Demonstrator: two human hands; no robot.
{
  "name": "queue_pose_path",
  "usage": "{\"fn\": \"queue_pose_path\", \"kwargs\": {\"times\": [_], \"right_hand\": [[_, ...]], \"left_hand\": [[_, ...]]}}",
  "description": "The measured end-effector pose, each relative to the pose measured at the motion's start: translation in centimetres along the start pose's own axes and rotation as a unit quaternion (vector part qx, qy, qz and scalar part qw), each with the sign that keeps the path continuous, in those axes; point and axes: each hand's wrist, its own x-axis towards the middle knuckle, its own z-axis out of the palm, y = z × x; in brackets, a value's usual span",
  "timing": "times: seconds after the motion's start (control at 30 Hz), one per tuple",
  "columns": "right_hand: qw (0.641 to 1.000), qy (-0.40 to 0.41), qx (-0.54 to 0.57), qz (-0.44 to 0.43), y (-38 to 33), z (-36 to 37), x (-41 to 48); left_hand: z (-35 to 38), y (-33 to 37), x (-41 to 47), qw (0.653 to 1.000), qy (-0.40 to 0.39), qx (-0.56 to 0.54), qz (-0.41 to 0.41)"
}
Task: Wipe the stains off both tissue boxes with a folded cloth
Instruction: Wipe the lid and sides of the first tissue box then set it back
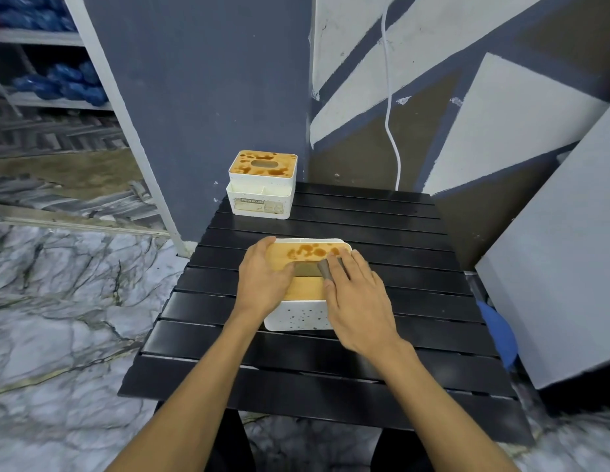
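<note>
A white tissue box with a wooden lid (303, 287) lies near the middle of the black slatted table (331, 369). Brown stains (310, 251) cover the far part of its lid. My left hand (262, 281) grips the box's left side and steadies it. My right hand (358, 298) presses a folded grey cloth (325, 269) flat on the lid, just short of the stains. A second white tissue box (262, 183), taller and with a stained wooden lid, stands at the table's far left corner.
A dark blue pillar (201, 97) rises right behind the far box. A white cable (390, 114) hangs down the painted wall. A grey board (555, 284) leans at the table's right side. Marble floor (58, 301) lies to the left.
</note>
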Motion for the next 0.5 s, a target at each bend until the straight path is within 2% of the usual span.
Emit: {"fn": "queue_pose_path", "kwargs": {"times": [0.13, 0.3, 0.5], "right_hand": [[1.000, -0.001, 0.008, 0.001, 0.2, -0.3, 1.4], [1.000, -0.001, 0.015, -0.007, -0.3, -0.4, -1.7], [1.000, -0.020, 0.015, -0.002, 0.9, 0.6, 2.0]], "left_hand": [[0.0, -0.1, -0.1, 1.000, 0.017, -0.020, -0.009], [0.2, -0.4, 0.0, 0.999, 0.017, -0.039, -0.014], [0.1, -0.6, 0.2, 0.999, 0.012, -0.041, -0.015]]}}
